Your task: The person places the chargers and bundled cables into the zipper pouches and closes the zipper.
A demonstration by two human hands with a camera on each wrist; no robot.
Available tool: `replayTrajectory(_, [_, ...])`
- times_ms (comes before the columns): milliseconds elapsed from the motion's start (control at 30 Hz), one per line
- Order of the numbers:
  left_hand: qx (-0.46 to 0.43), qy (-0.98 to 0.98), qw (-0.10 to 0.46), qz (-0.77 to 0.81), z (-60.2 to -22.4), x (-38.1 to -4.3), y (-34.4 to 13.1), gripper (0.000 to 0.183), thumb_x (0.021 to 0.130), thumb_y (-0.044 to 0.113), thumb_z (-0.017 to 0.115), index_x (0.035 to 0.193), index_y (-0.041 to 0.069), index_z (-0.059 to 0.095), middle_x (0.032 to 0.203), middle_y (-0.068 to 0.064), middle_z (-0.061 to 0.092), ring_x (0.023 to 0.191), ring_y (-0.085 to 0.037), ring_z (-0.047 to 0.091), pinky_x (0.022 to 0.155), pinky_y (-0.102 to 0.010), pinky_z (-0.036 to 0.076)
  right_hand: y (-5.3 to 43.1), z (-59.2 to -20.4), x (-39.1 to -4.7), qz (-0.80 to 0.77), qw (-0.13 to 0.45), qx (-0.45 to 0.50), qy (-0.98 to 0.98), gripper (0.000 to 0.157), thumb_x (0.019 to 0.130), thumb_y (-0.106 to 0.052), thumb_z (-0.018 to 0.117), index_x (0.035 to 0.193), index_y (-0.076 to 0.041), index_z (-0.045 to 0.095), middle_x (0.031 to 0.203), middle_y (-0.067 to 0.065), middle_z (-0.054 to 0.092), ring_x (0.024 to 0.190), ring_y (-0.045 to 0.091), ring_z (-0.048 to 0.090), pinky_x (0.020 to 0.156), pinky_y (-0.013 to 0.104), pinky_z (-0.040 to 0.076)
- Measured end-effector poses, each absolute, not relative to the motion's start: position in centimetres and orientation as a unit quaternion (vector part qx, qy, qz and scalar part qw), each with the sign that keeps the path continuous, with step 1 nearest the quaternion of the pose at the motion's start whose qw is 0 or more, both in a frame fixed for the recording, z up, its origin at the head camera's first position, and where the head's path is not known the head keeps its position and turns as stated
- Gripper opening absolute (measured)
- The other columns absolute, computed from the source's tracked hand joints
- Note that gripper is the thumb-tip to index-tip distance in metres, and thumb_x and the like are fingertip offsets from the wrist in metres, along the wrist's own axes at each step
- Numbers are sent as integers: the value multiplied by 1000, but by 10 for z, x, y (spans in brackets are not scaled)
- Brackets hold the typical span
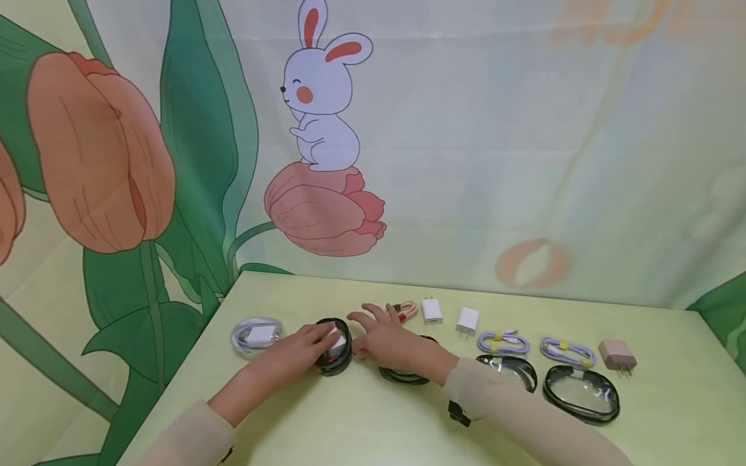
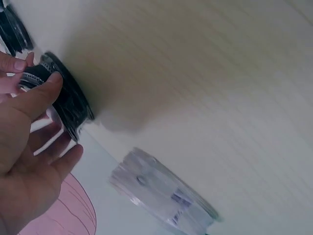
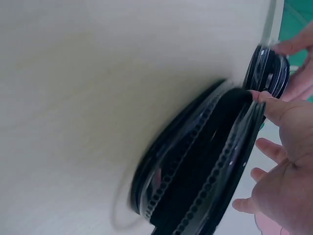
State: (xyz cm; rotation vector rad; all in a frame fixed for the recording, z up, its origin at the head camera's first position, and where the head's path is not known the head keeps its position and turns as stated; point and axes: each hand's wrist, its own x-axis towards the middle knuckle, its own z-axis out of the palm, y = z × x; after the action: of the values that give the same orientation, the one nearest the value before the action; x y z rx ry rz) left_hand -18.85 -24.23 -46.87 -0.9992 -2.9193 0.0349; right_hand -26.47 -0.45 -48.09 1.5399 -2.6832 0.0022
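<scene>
A coiled black cable (image 1: 336, 371) stands on the table with a white charger (image 1: 337, 348) showing inside its loop. My left hand (image 1: 285, 356) grips this coil, its thumb lying on top in the left wrist view (image 2: 29, 161). From the other side comes my right hand (image 1: 393, 340), thumb and a fingertip meeting at the coil's edge while its other fingers spread loosely. What exactly they pinch there is partly hidden. Below the right hand lies a second black coil (image 1: 402, 377), large in the right wrist view (image 3: 195, 161) and partly covered by the hand in the head view.
A bagged white cable and charger (image 1: 256, 336) lie at the left. Behind the right hand are a pink cable (image 1: 410, 309) and two white chargers (image 1: 432, 312). Further right sit two lilac cables (image 1: 504, 343), black coils (image 1: 581, 395) and a pinkish charger (image 1: 618, 355).
</scene>
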Motion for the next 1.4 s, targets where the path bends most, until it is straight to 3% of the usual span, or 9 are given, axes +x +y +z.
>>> replayTrajectory(167, [-307, -951, 39, 14, -470, -190, -240, 69, 86, 33, 82, 141, 1, 56, 142, -22, 50, 125, -40, 52, 98, -51, 51, -6, -481, -265, -11, 35, 481, -876, 13, 100, -40, 65, 106, -38, 75, 161, 6, 35, 148, 44, 26, 108, 72, 32])
replayTrajectory(300, [-326, -945, 32, -17, -471, -192, -245, 74, 86, 42, 81, 143, 5, 53, 150, -18, 45, 137, -36, 43, 109, -51, 43, -9, -484, -271, -15, 37, 465, -885, 12, 100, -41, 63, 104, -38, 74, 163, 7, 31, 149, 45, 22, 109, 73, 28])
replayTrajectory(433, [-359, -932, 4, -54, -475, -195, -251, 69, 97, 38, 70, 153, 8, 44, 161, -13, 35, 148, -33, 33, 115, -48, 37, -11, -485, -277, -22, 39, 453, -890, 14, 101, -41, 61, 105, -38, 74, 164, 6, 30, 151, 44, 19, 110, 73, 26])
replayTrajectory(567, [-367, -928, 2, -56, -477, -196, -252, 60, 102, 32, 62, 154, 6, 44, 160, -16, 38, 144, -35, 41, 110, -48, 43, -11, -487, -280, -18, 31, 444, -895, 14, 102, -39, 59, 103, -38, 74, 164, 5, 30, 151, 42, 19, 110, 73, 26])
replayTrajectory(733, [-335, -938, 79, -29, -479, -198, -243, 56, 96, 30, 69, 144, 4, 57, 145, -21, 55, 123, -40, 61, 96, -48, 54, -7, -486, -274, 8, 18, 461, -887, 13, 102, -36, 62, 105, -36, 74, 163, 6, 31, 150, 43, 23, 108, 75, 28])
replayTrajectory(833, [-320, -940, 114, -23, -480, -200, -241, 55, 93, 30, 74, 139, 3, 60, 140, -21, 58, 116, -41, 65, 91, -47, 56, -8, -486, -271, 9, 22, 472, -881, 15, 102, -37, 62, 110, -37, 74, 163, 6, 31, 150, 43, 24, 107, 75, 30])
replayTrajectory(1100, [-324, -945, 26, 24, -483, -199, -243, 64, 105, 39, 55, 153, 0, 41, 157, -23, 39, 142, -40, 41, 113, -49, 40, -8, -485, -267, -2, 29, 456, -889, 18, 102, -40, 61, 114, -38, 74, 162, 6, 34, 148, 42, 27, 107, 73, 31])
replayTrajectory(1200, [-317, -947, 30, 41, -485, -197, -241, 61, 107, 38, 51, 153, -1, 40, 158, -22, 38, 144, -40, 39, 114, -49, 37, -7, -486, -267, 1, 34, 452, -891, 18, 102, -39, 61, 113, -38, 74, 161, 6, 35, 148, 42, 28, 107, 73, 32])
replayTrajectory(1400, [-287, -954, 57, 67, -486, -193, -232, 52, 107, 27, 52, 150, -1, 45, 155, -22, 43, 140, -40, 44, 108, -51, 44, -7, -487, -264, 15, 47, 461, -886, 15, 100, -37, 64, 110, -35, 76, 161, 7, 35, 146, 43, 32, 103, 73, 36])
